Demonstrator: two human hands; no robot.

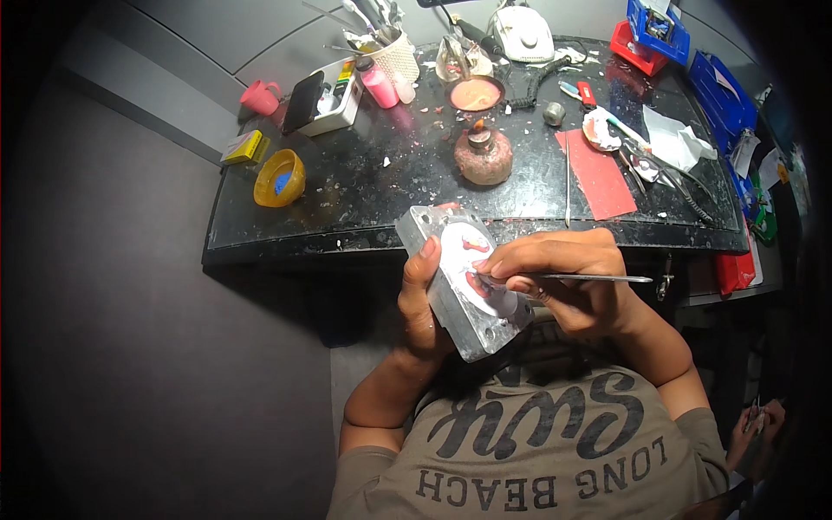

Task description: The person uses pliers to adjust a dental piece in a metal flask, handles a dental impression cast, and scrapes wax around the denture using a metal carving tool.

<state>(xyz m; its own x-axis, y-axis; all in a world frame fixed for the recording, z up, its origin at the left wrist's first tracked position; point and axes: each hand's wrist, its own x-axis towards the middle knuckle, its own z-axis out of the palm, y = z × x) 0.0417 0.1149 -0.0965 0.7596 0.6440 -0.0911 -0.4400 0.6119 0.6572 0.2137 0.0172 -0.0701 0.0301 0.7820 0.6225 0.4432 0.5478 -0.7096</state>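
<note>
In front of the dark, speckled bench (364, 186), the left hand (420, 299) gripped a grey metal block (455, 303), its fingers closed around the block's edge, thumb along the near side. The block, rectangular and dull, carried a white plaster-like filling with pink wax-like pieces (475, 245) set in it. The right hand (568, 277) held a thin metal instrument (589, 278), fingers pinched together on its shaft, the tip touching the white surface. On the bench stood a round burner (483, 156) with a small flame, a red flat sheet (598, 178), and a yellow bowl (279, 178).
</note>
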